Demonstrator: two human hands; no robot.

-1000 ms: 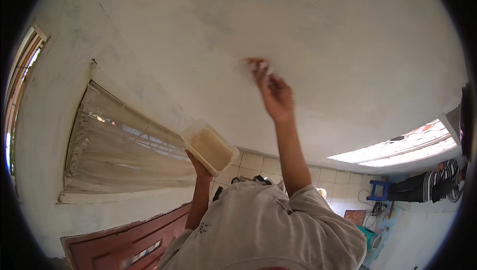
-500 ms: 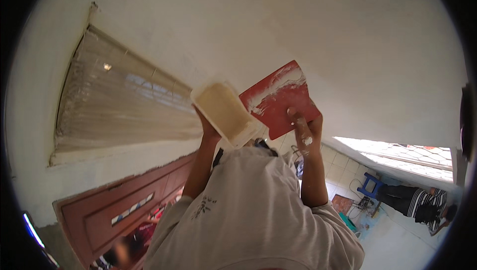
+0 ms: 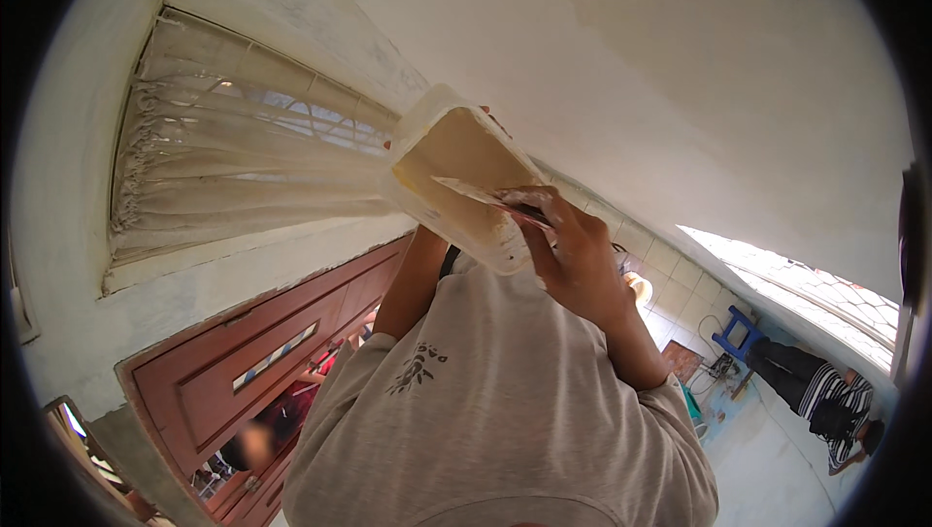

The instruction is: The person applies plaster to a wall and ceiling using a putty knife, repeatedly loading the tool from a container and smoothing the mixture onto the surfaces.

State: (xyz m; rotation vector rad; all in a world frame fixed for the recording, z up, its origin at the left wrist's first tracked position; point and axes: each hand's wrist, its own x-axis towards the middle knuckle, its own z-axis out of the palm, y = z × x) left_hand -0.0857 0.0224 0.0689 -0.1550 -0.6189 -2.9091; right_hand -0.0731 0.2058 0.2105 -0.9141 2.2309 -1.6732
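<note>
Gripping a tub (image 3: 456,173) at frame centre, left hand (image 3: 403,153) mostly hidden, right hand (image 3: 573,246) dips a scraper (image 3: 485,195) inside, loading putty; wall (image 3: 680,71) above awaits.

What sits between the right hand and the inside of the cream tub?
In the head view, a flat scraper blade, held by the right hand, reaches into the cream tub; nothing else lies between.

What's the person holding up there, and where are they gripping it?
The left hand, mostly hidden, holds a cream rectangular tub from behind. The right hand grips a flat scraper blade by its near end, blade inside the tub.
</note>
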